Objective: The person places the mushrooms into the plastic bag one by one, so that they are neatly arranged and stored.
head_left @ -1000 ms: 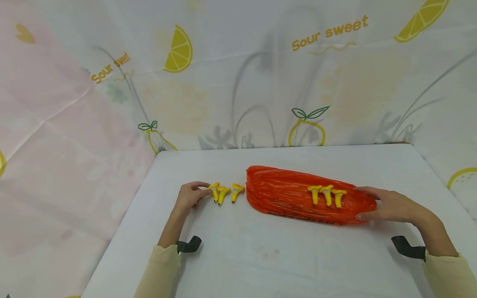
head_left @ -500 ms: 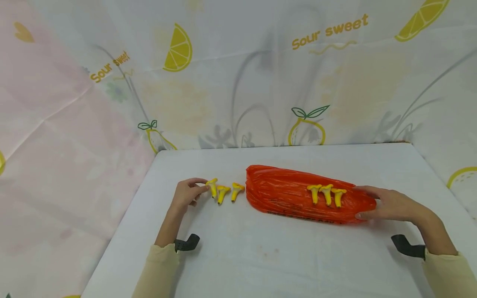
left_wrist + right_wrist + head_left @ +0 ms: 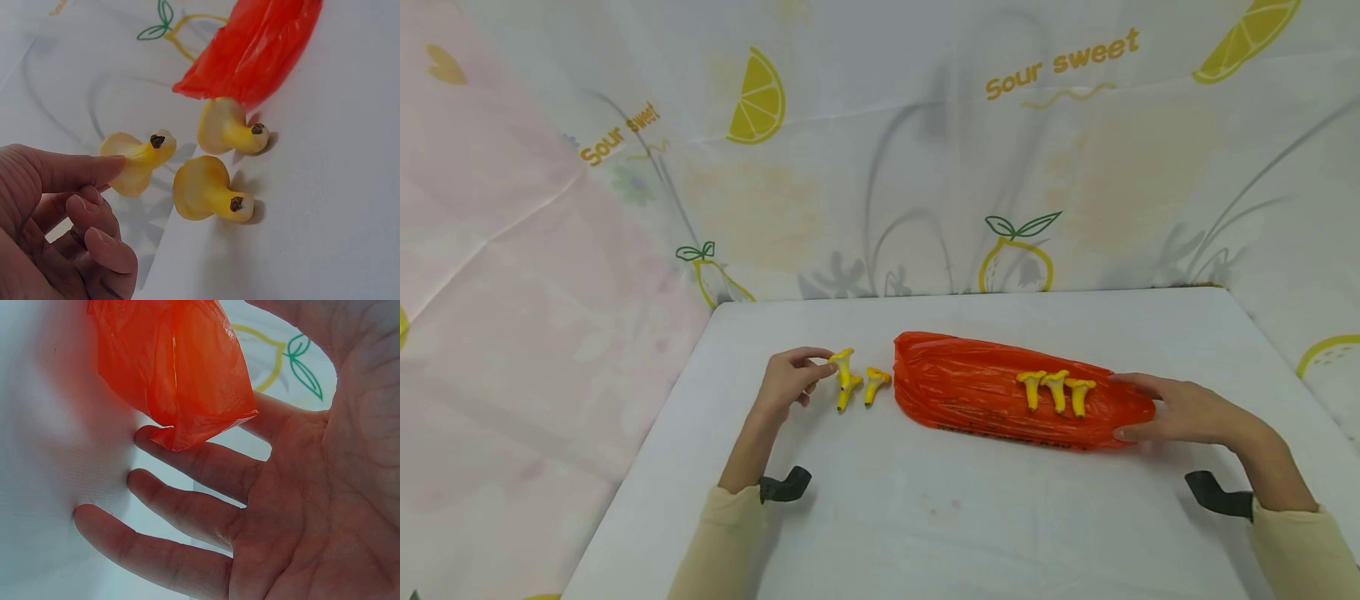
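My left hand [image 3: 786, 387] pinches a yellow chanterelle mushroom [image 3: 140, 164] by its cap between thumb and index finger, raised off the table. Two more chanterelles lie on the table just beyond it, a nearer mushroom [image 3: 209, 190] and a farther mushroom [image 3: 225, 128]; in the head view the held one overlaps the nearer one. A long red plastic bag [image 3: 955, 387] lies flat, with three chanterelles [image 3: 1057, 392] side by side on its right part. At the bag's right end rests my right hand [image 3: 1198, 414], its fingers [image 3: 181, 500] spread and relaxed around the end.
The white tabletop [image 3: 970, 517] carries the bag and mushrooms. Behind it hangs a pale curtain [image 3: 880, 150] with lemon prints, and more patterned cloth [image 3: 512, 333] runs along the left side. Dark wrist mounts [image 3: 786, 483] stick out from both wrists.
My left hand has lifted its mushroom off the table, first shifting slightly left, then up and to the right over the neighbouring mushroom. The right hand and the bag stay in place.
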Tool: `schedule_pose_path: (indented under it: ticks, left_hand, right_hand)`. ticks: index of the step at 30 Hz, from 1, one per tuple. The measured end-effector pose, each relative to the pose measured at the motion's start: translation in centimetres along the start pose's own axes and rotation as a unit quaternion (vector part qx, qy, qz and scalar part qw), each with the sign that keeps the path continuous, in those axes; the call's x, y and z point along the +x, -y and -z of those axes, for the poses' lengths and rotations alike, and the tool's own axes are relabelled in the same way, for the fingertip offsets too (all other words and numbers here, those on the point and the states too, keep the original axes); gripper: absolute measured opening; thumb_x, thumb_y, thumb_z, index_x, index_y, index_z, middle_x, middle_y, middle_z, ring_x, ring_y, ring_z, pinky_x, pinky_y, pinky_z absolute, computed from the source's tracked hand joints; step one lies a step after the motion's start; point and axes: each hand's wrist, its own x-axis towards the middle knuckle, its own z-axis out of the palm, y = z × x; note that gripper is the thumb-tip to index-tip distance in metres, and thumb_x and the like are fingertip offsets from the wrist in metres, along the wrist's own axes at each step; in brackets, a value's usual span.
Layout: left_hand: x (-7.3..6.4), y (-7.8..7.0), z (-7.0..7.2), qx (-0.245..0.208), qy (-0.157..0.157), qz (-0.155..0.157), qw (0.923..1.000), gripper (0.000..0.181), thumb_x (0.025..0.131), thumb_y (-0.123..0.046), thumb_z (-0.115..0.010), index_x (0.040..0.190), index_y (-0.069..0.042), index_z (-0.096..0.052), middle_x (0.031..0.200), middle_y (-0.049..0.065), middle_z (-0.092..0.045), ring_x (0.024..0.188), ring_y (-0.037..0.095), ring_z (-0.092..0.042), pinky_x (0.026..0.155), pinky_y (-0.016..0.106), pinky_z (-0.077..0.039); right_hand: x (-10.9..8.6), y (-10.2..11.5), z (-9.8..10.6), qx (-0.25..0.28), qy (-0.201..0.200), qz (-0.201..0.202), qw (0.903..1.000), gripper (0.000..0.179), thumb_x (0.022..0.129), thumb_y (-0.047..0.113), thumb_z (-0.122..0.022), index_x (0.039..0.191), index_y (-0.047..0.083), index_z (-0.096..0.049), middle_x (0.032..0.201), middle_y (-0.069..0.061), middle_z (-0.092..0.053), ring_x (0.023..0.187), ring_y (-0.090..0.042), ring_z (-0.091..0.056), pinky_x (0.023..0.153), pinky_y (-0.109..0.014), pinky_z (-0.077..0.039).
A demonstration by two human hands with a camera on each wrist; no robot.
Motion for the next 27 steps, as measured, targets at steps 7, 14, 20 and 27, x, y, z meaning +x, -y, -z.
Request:
schedule_pose_path:
  ticks: [7, 14, 20, 27]
  left_hand:
    - [0.3, -0.3, -1.2, -0.007, 0.016, -0.007, 0.9998, 0.03, 0.085, -0.02, -0.078, 0.111, -0.008, -0.073, 0.066, 0.004, -0.05, 0.05, 0.015, -0.041, 0.042, 0.022, -0.039]
    - [0.6, -1.2, -2.6, -0.019, 0.039, -0.009, 0.999, 0.029, 0.085, -0.023, -0.078, 0.11, -0.01, -0.073, 0.067, 0.005, -0.051, 0.049, 0.015, -0.041, 0.043, 0.022, -0.04]
    - [0.8, -1.9, -3.8, -0.03, 0.055, -0.012, 0.998, 0.026, 0.085, -0.022, -0.077, 0.108, -0.011, -0.074, 0.066, 0.006, -0.051, 0.049, 0.016, -0.041, 0.044, 0.022, -0.043]
    - [0.9, -2.8, -5.5, -0.034, 0.068, -0.034, 0.9965, 0.024, 0.085, -0.021, -0.077, 0.107, -0.011, -0.075, 0.069, 0.009, -0.053, 0.053, 0.02, -0.043, 0.049, 0.028, -0.043]
  right_hand:
    - [0.1, 0.0, 0.0, 0.003, 0.003, -0.001, 1.0, 0.083, 0.079, 0.049, -0.075, 0.14, 0.0, -0.047, 0.133, -0.036, -0.047, 0.113, -0.049, -0.047, 0.08, -0.065, -0.048]
    - [0.2, -0.1, 0.0, 0.001, 0.004, -0.002, 1.0, 0.083, 0.08, 0.049, -0.075, 0.14, -0.001, -0.047, 0.133, -0.036, -0.046, 0.113, -0.05, -0.047, 0.08, -0.066, -0.048]
    - [0.2, -0.1, 0.0, 0.001, 0.004, -0.002, 1.0, 0.082, 0.08, 0.049, -0.075, 0.14, -0.001, -0.047, 0.133, -0.036, -0.046, 0.113, -0.05, -0.046, 0.08, -0.066, -0.048]
    - [0.2, -0.2, 0.0, 0.001, 0.002, 0.004, 1.0, 0.081, 0.08, 0.048, -0.074, 0.14, 0.0, -0.047, 0.133, -0.036, -0.047, 0.114, -0.05, -0.047, 0.081, -0.066, -0.047]
